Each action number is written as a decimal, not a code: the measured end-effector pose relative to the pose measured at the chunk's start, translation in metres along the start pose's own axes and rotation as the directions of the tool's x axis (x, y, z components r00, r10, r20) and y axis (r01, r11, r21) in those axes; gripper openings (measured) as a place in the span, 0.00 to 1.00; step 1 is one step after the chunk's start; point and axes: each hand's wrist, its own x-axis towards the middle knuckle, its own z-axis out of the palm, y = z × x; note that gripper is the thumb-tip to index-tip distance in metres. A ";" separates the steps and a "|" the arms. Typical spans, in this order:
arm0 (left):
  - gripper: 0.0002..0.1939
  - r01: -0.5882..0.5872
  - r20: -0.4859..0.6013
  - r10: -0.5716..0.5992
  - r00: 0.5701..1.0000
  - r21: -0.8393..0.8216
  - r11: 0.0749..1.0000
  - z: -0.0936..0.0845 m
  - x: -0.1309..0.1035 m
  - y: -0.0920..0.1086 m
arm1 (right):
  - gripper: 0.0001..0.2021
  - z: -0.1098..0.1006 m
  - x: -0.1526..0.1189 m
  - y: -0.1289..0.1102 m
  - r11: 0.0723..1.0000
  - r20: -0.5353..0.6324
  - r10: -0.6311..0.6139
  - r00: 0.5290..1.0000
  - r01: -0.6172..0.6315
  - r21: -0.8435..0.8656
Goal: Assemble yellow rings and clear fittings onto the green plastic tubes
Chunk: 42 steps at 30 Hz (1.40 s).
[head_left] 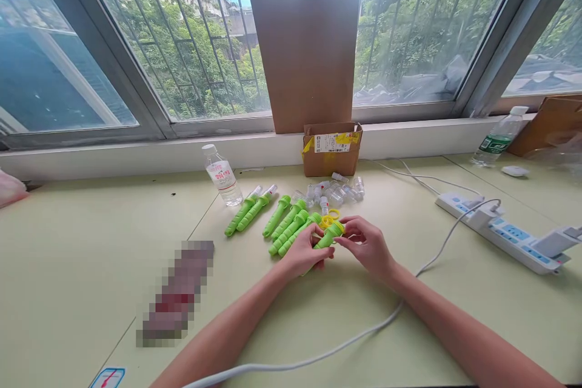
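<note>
My left hand (301, 253) is closed around a green ridged plastic tube (326, 237), which tilts up to the right. A yellow ring (340, 227) sits at its upper end, where the fingertips of my right hand (367, 244) pinch. Just behind are loose yellow rings (334, 214). Several more green tubes (288, 233) lie side by side to the left of my hands. Farther left, two green tubes (253, 213) have clear tips. A pile of small clear plastic pieces (336, 195), some with white parts, lies beyond the rings.
An open cardboard box (331, 162) stands by the window, before a tall brown board (309, 54). Water bottles stand left (222, 176) and right (498, 138). A power strip (500, 231) lies right; its white cable (354, 339) passes under my right forearm. A pixelated object (177, 294) lies left.
</note>
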 end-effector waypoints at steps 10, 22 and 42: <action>0.20 0.034 -0.071 -0.037 0.997 -0.047 0.998 0.005 -0.001 0.005 | 0.12 0.001 0.001 -0.003 1.000 -0.030 -0.012 0.999 0.011 -0.029; 0.19 0.016 -0.070 -0.019 0.997 -0.044 0.999 0.004 0.001 -0.001 | 0.13 0.001 0.002 -0.005 0.999 -0.048 0.012 0.999 -0.014 -0.044; 0.20 0.013 0.008 -0.012 1.000 -0.086 0.996 0.000 0.000 0.001 | 0.10 0.000 0.002 -0.010 1.000 0.004 0.005 1.000 -0.005 -0.028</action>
